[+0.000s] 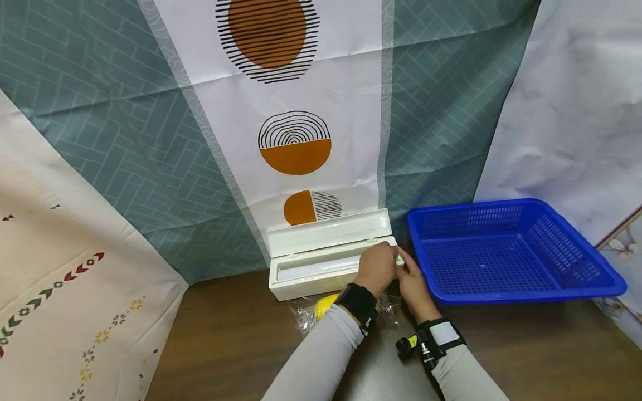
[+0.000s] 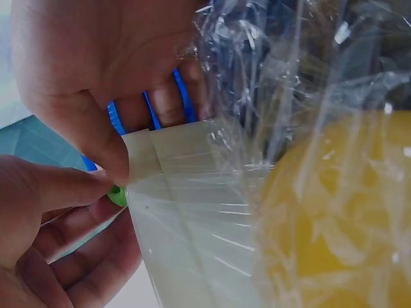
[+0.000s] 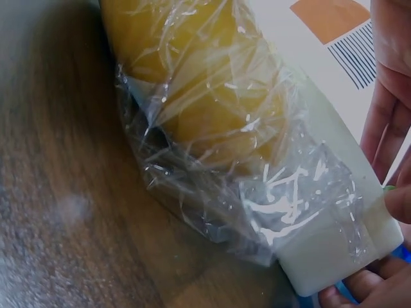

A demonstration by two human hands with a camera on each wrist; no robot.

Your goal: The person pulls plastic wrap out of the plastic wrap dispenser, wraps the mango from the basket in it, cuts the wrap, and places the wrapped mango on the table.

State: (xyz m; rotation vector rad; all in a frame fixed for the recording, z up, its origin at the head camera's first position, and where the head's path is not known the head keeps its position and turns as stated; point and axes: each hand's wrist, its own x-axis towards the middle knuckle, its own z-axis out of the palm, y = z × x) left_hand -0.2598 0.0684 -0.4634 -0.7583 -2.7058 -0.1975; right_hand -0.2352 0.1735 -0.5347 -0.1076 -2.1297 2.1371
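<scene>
A white cling film dispenser box (image 1: 306,286) has its lid (image 1: 331,231) raised, and a whitish roll (image 1: 318,268) lies inside. My left hand (image 1: 377,267) is at the box's right end, where its thumb and finger pinch a small green piece (image 2: 117,195) at the edge. My right hand (image 1: 415,288) grips that same end, its thumb close to the green piece and its other fingers curled round the box. Just in front of the box is a yellow rounded object (image 3: 192,83), wrapped in crinkled clear film (image 3: 205,212); its kind is hidden by the wrap.
To the right of the box is a blue plastic basket (image 1: 436,298) with perforated walls, close beside the right hand. A patterned cloth (image 1: 321,89) hangs right behind the box. The tabletop (image 1: 225,334) is dark brown wood.
</scene>
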